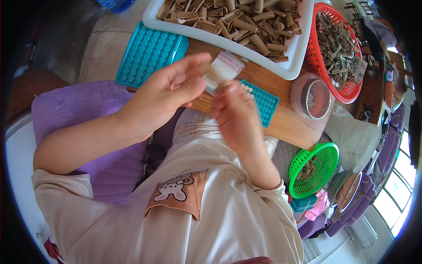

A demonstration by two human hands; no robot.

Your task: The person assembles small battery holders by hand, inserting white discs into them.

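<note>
The person's pale shirt (233, 215), with a tan pocket (193, 200) on its front, is nearest, and a purple cushion (66, 114) lies to its left. Above the lap, the left hand (171, 86) holds its thumb and fingers curved around a small tan piece (205, 67), pinching it near the fingertips. The right hand (237, 116) is close beside it with fingers curled; motion blur hides its fingertips, so I cannot tell whether it also pinches the piece. Just beyond, on the wooden tabletop (281, 132), a small teal tray (267, 103) sits partly behind the right hand, with white discs (248, 89) at its near left end. A clear packet (231, 64) lies beyond the tan piece. At the right, below the tabletop's edge, a green basket (326, 171) holds tan bits (307, 168), near a whitish plastic bag (354, 136). A clear tub (299, 97) stands toward the tabletop's right end. Farther off, a larger teal tray (149, 53) lies at the left, beside a white bin (304, 46) heaped with brown pieces (261, 44). Right of the bin, a red basket (313, 55) holds greyish-brown scraps (334, 50).
</note>
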